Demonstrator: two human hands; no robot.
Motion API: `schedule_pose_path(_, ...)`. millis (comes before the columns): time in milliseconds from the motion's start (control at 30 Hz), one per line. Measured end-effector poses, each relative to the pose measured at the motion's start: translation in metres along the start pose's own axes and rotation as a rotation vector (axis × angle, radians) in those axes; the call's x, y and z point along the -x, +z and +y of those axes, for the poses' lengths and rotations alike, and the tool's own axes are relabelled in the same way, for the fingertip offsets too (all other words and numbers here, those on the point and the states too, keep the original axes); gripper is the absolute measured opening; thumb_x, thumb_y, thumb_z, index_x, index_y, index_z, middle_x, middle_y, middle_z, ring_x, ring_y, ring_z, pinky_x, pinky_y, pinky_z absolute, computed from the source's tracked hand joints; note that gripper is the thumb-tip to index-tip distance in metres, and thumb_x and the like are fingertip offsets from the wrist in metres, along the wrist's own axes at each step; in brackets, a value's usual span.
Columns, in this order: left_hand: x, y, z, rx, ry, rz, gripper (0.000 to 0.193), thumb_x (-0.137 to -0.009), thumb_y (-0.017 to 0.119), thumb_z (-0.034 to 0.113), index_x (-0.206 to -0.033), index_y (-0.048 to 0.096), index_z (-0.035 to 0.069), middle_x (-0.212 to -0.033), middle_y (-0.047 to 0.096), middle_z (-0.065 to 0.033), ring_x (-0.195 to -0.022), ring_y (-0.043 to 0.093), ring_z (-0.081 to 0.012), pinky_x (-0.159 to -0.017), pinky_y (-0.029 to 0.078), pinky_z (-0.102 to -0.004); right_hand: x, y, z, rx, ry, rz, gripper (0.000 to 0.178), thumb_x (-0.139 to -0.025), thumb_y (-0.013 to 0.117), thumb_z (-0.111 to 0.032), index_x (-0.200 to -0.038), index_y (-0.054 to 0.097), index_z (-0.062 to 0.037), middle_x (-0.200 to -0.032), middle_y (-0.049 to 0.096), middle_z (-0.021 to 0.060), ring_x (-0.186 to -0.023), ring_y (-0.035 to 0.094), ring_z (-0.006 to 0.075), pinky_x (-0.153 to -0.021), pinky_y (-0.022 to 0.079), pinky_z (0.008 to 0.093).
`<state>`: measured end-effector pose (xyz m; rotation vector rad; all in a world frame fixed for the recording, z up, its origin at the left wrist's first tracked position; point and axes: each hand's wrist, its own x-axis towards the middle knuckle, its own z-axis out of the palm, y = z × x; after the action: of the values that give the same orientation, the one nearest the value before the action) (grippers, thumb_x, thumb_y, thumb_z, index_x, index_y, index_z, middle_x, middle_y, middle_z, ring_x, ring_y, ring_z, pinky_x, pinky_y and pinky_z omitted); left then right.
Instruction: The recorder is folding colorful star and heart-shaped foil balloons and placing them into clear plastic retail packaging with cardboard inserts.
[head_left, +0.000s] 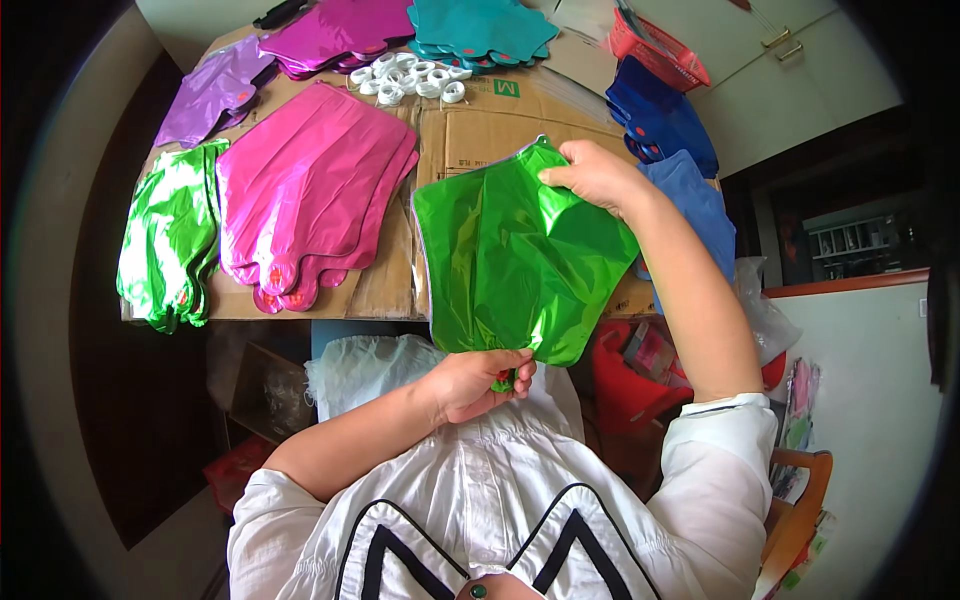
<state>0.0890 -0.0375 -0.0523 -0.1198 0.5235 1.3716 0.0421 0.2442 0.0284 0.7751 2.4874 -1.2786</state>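
Note:
A flat, uninflated green foil balloon (500, 250) is stretched out in front of me, over the table's front edge. My left hand (475, 385) is closed around its narrow lower neck, close to my body. My right hand (600, 180) pinches the upper right edge between thumb and fingers. The foil is creased and shiny. To its left lies a stack of flat pink foil balloons (315, 180), with a pile of lighter green foil balloons (165, 235) beyond it.
Cardboard (470, 125) covers the table. Small white ribbon rolls (405, 78) lie near the back, by purple (215, 90), magenta (335, 30) and teal foil balloons (480, 30). Dark blue (655, 110) and light blue foil balloons (695, 205) lie right, below a red basket (660, 50).

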Motion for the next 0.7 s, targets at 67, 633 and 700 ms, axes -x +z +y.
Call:
schedule_pose_path(67,-0.001,0.000,0.000,0.001,0.001,0.002,0.013,-0.099,0.052,0.013,-0.089,0.055,0.006,-0.080,0.055,-0.0029,-0.075,0.049,-0.0152,-0.073,0.044,-0.0286,-0.006,0.004,-0.009,0.008,-0.023,0.097,0.029,-0.089,0.069,-0.023,-0.100,0.064,0.0031,-0.088,0.068,0.0075,-0.073,0.063,0.0120,-0.067,0.051,0.0288)
schedule_pose_path(633,0.004,0.005,0.004,0.054,0.018,0.006,0.013,-0.097,0.055,0.013,-0.096,0.060,0.001,-0.090,0.062,-0.0080,-0.083,0.059,-0.0178,-0.079,0.048,-0.0299,-0.046,0.021,-0.037,0.304,0.018,0.304,0.047,-0.085,0.064,-0.046,-0.081,0.071,0.0000,-0.085,0.071,0.0189,-0.084,0.069,0.0311,-0.080,0.053,0.0397)
schedule_pose_path(700,0.001,0.001,0.004,0.051,0.015,-0.005,0.012,-0.097,0.055,0.012,-0.095,0.060,0.001,-0.090,0.061,-0.0073,-0.082,0.057,-0.0174,-0.080,0.048,-0.0298,-0.050,0.017,-0.031,0.239,0.056,0.241,0.047,-0.084,0.065,-0.048,-0.082,0.071,-0.0010,-0.085,0.071,0.0171,-0.083,0.069,0.0301,-0.079,0.053,0.0394)
